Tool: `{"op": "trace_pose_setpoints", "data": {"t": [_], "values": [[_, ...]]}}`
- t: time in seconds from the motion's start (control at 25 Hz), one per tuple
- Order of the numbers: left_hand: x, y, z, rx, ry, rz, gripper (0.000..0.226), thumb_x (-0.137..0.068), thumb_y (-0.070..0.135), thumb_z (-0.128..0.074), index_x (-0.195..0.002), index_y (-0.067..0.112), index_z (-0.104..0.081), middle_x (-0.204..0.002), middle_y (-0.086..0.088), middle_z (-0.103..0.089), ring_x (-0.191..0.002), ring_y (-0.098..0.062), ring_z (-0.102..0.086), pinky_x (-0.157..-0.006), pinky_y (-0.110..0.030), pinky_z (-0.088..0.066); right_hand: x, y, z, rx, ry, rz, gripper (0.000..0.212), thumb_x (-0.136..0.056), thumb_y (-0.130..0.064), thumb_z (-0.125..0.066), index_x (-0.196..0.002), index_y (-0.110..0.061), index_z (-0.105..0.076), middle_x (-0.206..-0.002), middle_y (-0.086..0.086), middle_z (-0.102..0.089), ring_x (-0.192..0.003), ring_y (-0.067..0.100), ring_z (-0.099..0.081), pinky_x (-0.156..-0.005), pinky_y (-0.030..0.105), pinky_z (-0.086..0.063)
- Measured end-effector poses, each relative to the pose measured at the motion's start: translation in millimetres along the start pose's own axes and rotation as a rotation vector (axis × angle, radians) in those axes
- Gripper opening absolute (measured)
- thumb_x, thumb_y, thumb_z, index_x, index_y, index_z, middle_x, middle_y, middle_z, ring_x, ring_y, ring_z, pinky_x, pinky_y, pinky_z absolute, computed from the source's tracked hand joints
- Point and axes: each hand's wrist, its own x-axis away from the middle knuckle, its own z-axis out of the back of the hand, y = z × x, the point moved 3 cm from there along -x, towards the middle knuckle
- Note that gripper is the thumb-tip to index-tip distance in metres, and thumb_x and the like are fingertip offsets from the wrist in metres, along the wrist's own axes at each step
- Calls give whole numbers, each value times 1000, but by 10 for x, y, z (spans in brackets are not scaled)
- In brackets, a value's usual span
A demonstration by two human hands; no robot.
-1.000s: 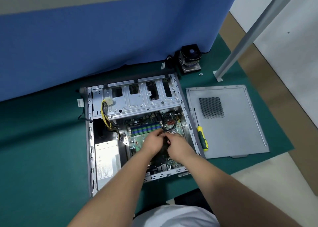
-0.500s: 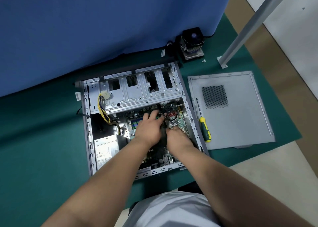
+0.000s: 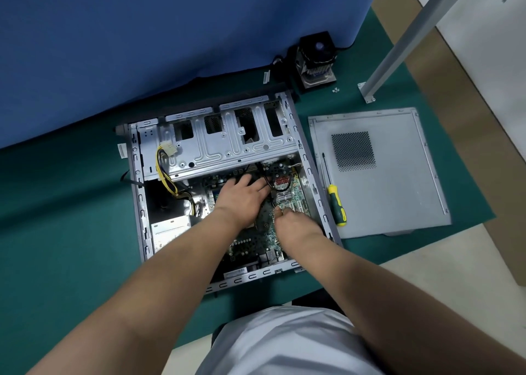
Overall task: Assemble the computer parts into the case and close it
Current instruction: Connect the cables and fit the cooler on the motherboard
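Two hands work inside the open case (image 3: 136, 192) at frame centre: the left hand (image 3: 242, 196) lies spread flat on the motherboard (image 3: 256, 238), probably steadying it, while the right hand (image 3: 290, 222) curls over something I cannot make out. The side panel (image 3: 398, 198) and screwdriver (image 3: 336, 204) wait at right.

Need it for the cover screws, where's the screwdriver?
Head view: the screwdriver lies right of the case, on the left edge of the side panel.
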Motion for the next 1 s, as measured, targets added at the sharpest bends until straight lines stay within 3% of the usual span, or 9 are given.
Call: {"op": "trace_pose_setpoints", "data": {"t": [0.16,0.28,0.44,0.6,0.8,1.0], "values": [[-22,-62,34,33,-25,-3,60,-102,20,-38,-157,37,-23,-165,14,-20,-143,-25,-30,-104,-44,-37,71,1,86,15,73,-22,49,-90,10,-54,-137,1,-53,-128,19,-55,-111,37,-66,-80,42,-55],[-38,-95,37,71,-40,-11,64,-101,17,-39,-157,40,-21,-166,15,-19,-145,-24,-30,-108,-45,-37,113,24,105,-4,121,-64,51,-88,9,-57,-139,3,-49,-129,22,-54,-104,36,-70,-73,38,-56],[-51,-123,62,123,-62,-19,71,-97,13,-44,-156,42,-18,-166,15,-18,-146,-25,-31,-107,-45,-39,119,41,122,-36,152,-115,62,-89,9,-55,-148,5,-38,-139,26,-45,-102,33,-71,-79,37,-58],[-41,-168,64,140,-95,-46,75,-95,12,-46,-156,46,-17,-167,16,-17,-147,-24,-31,-105,-45,-43,107,26,136,-30,151,-126,52,-91,10,-52,-143,4,-45,-140,27,-44,-101,32,-72,-77,37,-58],[-22,-155,70,80,-124,-76,79,-94,10,-49,-155,51,-19,-167,15,-11,-141,-24,-34,-100,-42,-46,72,17,100,-12,136,-92,41,-91,10,-52,-131,3,-56,-128,23,-51,-99,32,-71,-76,38,-59],[-34,-112,97,47,-103,-46,75,-95,12,-49,-152,52,-23,-165,15,-16,-139,-25,-36,-93,-40,-45,-1,32,26,-66,85,-38,47,-90,11,-48,-135,0,-54,-128,19,-57,-108,35,-67,-83,43,-59]]}}
